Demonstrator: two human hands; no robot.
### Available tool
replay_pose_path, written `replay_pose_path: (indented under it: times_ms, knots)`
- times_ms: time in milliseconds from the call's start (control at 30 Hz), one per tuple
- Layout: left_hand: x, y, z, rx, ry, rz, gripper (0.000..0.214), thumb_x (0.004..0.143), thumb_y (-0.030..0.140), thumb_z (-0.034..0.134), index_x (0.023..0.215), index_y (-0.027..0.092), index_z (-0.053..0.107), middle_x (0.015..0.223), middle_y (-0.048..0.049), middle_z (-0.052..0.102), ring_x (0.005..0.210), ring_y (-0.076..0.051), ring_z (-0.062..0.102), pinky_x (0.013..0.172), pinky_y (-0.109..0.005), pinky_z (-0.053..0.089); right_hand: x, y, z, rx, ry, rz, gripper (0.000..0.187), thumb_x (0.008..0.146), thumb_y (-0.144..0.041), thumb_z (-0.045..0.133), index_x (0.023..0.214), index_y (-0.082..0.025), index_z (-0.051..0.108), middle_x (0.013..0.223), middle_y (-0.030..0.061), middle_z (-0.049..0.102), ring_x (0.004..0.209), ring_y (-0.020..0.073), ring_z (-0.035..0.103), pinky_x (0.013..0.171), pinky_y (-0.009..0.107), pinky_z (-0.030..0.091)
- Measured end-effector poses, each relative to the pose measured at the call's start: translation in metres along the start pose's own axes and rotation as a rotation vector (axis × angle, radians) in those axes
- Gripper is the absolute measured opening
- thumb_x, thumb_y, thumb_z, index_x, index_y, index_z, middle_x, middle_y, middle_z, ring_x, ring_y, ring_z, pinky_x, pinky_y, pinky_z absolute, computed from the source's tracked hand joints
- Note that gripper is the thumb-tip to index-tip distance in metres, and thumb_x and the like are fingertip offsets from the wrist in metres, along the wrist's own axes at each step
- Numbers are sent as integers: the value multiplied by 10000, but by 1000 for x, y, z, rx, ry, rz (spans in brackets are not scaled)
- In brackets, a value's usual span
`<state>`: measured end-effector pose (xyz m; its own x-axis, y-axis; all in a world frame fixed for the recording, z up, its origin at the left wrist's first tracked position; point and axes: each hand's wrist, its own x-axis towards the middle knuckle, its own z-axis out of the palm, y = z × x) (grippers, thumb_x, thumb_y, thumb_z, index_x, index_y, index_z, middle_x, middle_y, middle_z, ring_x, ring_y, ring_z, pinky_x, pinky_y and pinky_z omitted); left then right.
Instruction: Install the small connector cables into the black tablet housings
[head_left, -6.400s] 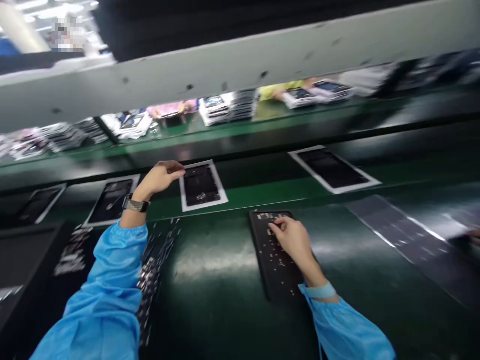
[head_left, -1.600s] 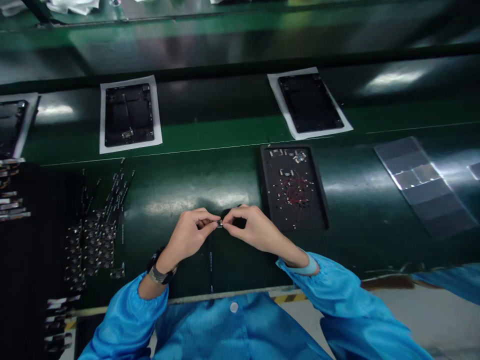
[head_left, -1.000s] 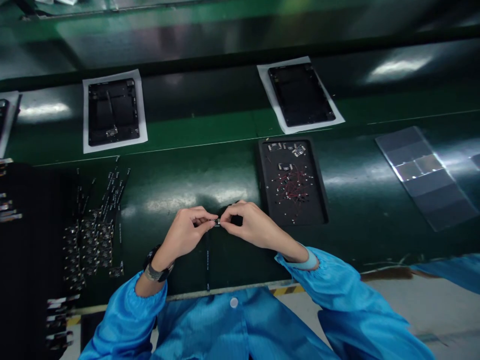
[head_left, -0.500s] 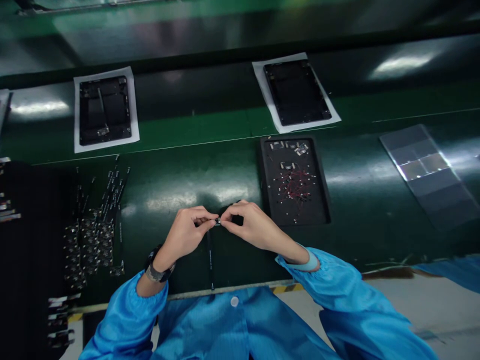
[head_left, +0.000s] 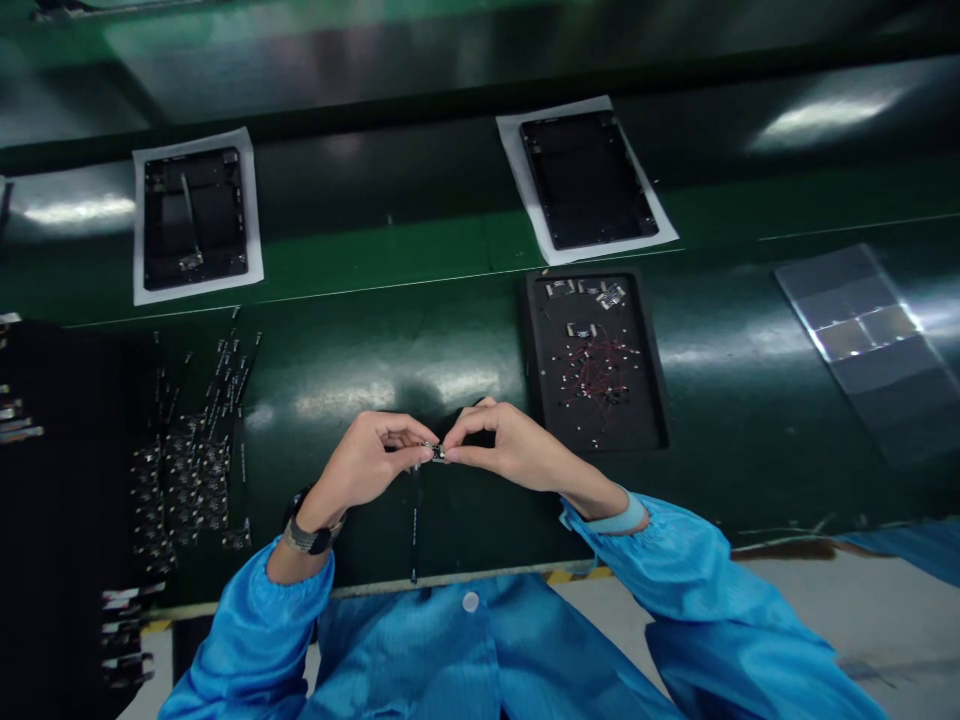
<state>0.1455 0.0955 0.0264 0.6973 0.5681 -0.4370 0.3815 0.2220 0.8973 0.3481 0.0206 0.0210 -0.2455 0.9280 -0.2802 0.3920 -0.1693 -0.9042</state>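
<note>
My left hand (head_left: 371, 462) and my right hand (head_left: 510, 452) meet over the near part of the green bench. Both pinch a tiny dark and silver component (head_left: 435, 452) between thumb and fingertips. From it a thin black flex strip (head_left: 414, 520) hangs toward the bench edge. Just right of my right hand lies a black tray (head_left: 596, 362) holding small parts with red wires. My sleeves are blue, and a watch sits on my left wrist.
Two dark device shells on white sheets ride the belt, one at the far left (head_left: 193, 216) and one at the centre (head_left: 586, 180). Rows of black flex strips (head_left: 196, 430) lie left of my hands. A grey segmented sheet (head_left: 862, 340) lies at the right.
My hands have stayed pinched on the small component near the bench edge. The shells on the belt have slid leftward in view. Earlier my hands reached to a shell and the tray.
</note>
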Motion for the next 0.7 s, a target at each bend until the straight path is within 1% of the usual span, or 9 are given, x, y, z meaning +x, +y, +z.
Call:
replay_pose_path:
  times_ms: [67,133,200,367,533,600,633,667,700]
  knots:
    - [0,0,0,4,-2,-2,83,783,209,710,815,161,769,697,-43,723,617,-145,639,584,-261,514,0,1,0,9,-16,2,138,884,-331,686,816,-226,744,856,1,772,763,171,650,943,410,371]
    - [0,0,-1,9,0,1,78,776,216,717,794,161,771,683,-39,717,603,-138,629,575,-256,501,0,1,0,13,-18,6,149,885,-344,687,818,-227,750,871,2,778,776,174,652,949,414,357]
    - [0,0,-1,3,-1,0,73,771,214,721,779,161,770,674,-35,711,589,-131,619,576,-255,494,0,1,0,22,-15,5,131,881,-321,696,810,-228,755,866,-4,782,775,170,653,951,410,347]
    - [-1,-2,0,-11,-2,-11,73,776,204,713,783,156,768,685,-37,712,601,-135,633,578,-252,490,1,0,0,61,-19,-11,85,853,-233,726,774,-231,760,799,-34,783,679,138,647,970,393,340]
    - [-2,-1,3,18,-15,-2,106,788,233,697,807,158,770,709,-46,722,612,-150,646,585,-262,501,2,-2,3,39,-13,-11,90,853,-245,729,769,-233,759,800,-34,781,714,151,653,998,403,347]
    - [-4,2,-3,76,-24,22,118,793,253,689,810,169,770,733,-51,736,652,-168,668,618,-272,518,2,-4,2,32,-26,-26,67,859,-246,722,807,-233,763,848,-19,782,763,163,665,984,394,378]
    - [-6,4,-8,130,-6,37,126,798,267,682,814,178,770,754,-54,747,681,-179,679,640,-279,526,0,-6,-1,31,-22,-50,48,860,-241,720,846,-234,766,891,-6,781,809,174,674,965,382,404]
    - [-9,5,-16,197,39,52,138,805,286,674,822,188,770,789,-58,758,716,-190,689,665,-286,532,-2,-7,-7,25,3,-84,62,862,-235,713,895,-236,766,938,10,776,868,188,678,942,370,432]
    - [-11,5,-26,275,112,65,153,811,309,666,831,198,770,829,-60,766,746,-200,693,688,-294,535,-5,-8,-16,9,56,-122,94,868,-230,703,941,-236,761,981,27,768,931,201,675,924,361,454]
